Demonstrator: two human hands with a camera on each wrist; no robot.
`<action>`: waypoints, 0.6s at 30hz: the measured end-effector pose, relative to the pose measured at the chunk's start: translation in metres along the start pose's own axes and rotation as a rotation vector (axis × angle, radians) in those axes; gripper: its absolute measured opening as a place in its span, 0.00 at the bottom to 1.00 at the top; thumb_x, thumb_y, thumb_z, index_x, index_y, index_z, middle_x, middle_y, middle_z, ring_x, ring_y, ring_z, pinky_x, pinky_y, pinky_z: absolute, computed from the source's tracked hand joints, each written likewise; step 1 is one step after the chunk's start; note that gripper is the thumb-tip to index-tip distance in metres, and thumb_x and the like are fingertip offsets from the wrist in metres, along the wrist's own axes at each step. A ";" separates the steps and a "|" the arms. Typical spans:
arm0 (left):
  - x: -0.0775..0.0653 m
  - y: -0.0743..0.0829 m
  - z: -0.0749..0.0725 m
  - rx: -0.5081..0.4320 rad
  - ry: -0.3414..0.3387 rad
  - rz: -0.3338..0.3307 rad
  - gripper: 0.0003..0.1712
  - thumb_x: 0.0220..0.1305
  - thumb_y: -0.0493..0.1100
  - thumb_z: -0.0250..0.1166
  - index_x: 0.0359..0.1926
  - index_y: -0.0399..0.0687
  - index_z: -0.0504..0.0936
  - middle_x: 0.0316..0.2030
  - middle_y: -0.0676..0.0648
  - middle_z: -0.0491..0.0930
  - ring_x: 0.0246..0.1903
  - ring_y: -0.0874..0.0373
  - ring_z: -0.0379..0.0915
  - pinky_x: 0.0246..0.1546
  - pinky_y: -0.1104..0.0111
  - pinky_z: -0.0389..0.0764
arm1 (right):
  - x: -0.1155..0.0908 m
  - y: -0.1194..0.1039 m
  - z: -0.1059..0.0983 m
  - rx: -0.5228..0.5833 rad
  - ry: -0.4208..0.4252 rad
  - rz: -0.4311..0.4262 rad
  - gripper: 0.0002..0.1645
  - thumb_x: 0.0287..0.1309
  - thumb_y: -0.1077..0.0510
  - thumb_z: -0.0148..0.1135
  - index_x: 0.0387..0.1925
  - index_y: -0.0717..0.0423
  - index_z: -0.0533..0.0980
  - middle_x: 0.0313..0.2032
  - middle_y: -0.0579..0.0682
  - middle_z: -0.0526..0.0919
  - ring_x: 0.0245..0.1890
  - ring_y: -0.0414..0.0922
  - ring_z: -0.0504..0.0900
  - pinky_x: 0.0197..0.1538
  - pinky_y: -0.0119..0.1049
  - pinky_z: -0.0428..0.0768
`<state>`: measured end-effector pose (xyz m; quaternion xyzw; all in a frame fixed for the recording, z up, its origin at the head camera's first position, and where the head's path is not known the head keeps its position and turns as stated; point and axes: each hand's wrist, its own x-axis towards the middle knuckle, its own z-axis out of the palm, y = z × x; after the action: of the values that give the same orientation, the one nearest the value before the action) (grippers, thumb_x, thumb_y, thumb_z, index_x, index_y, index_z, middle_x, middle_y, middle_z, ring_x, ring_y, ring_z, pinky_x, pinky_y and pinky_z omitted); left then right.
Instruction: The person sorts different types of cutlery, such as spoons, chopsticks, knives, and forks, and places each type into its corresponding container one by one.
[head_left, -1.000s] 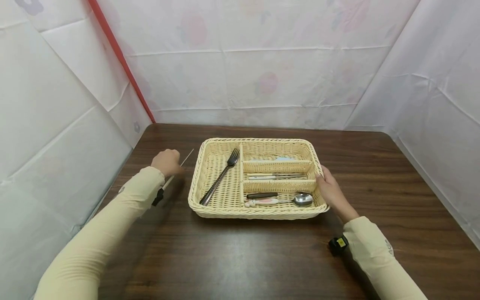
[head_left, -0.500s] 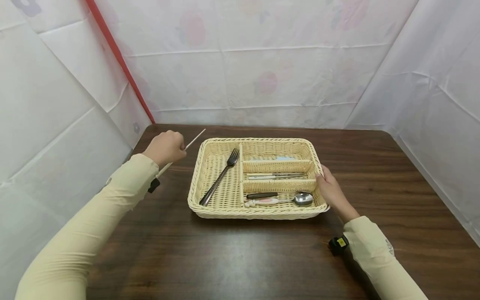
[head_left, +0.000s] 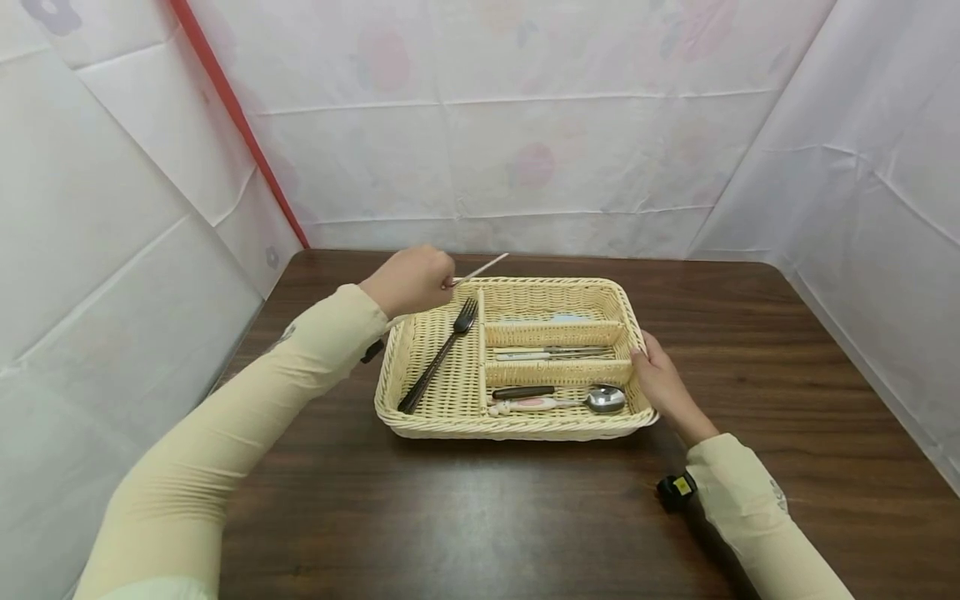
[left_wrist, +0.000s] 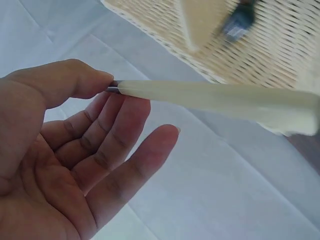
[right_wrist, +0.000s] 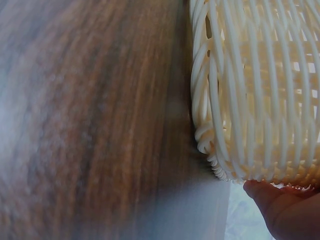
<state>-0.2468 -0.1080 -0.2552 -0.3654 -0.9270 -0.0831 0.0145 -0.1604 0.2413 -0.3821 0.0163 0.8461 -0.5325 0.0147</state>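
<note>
My left hand (head_left: 416, 279) is over the far left part of a cream woven basket (head_left: 517, 427). Between thumb and fingers it pinches a slim chopstick (left_wrist: 210, 97) with a cream handle and metal shaft; whether there is one or a pair I cannot tell. The thin end points up and to the right in the head view, the handle back towards the wrist. My right hand (head_left: 663, 379) grips the basket's right end, thumb on the rim. Below the left hand, one or more dark forks (head_left: 438, 358) lie slanted in the large left compartment.
White-handled metal utensils (head_left: 551, 354) lie in the right side's middle compartment. The front one holds a spoon (head_left: 603, 398) and a dark-handled utensil (head_left: 522, 391). Something pale blue (head_left: 570, 317) shows in the back one. White curtains surround the dark wooden table (head_left: 465, 517).
My left hand has lifted the chopstick from left of the basket and moved right, over the basket's far left part. The right hand and basket have stayed put.
</note>
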 end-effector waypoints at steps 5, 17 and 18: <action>0.023 0.026 0.002 -0.002 -0.033 0.093 0.24 0.56 0.29 0.55 0.14 0.52 0.54 0.14 0.54 0.46 0.16 0.61 0.40 0.20 0.69 0.51 | -0.002 0.002 0.001 -0.016 0.007 0.010 0.30 0.73 0.60 0.32 0.71 0.66 0.46 0.67 0.70 0.56 0.66 0.60 0.56 0.66 0.54 0.54; 0.062 0.069 0.021 0.032 -0.127 0.161 0.23 0.57 0.29 0.54 0.14 0.51 0.55 0.14 0.54 0.47 0.16 0.62 0.40 0.20 0.69 0.52 | -0.003 0.001 0.002 -0.023 0.009 0.004 0.30 0.73 0.59 0.33 0.72 0.65 0.45 0.67 0.69 0.55 0.67 0.60 0.55 0.66 0.53 0.53; 0.064 0.071 0.023 0.030 -0.141 0.164 0.23 0.57 0.29 0.54 0.14 0.51 0.54 0.14 0.54 0.46 0.16 0.62 0.39 0.20 0.70 0.52 | -0.004 0.000 0.002 -0.021 0.009 0.005 0.30 0.73 0.59 0.33 0.72 0.64 0.46 0.67 0.69 0.55 0.66 0.60 0.55 0.66 0.53 0.53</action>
<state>-0.2445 -0.0096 -0.2623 -0.4447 -0.8939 -0.0419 -0.0385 -0.1567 0.2399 -0.3830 0.0209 0.8517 -0.5234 0.0125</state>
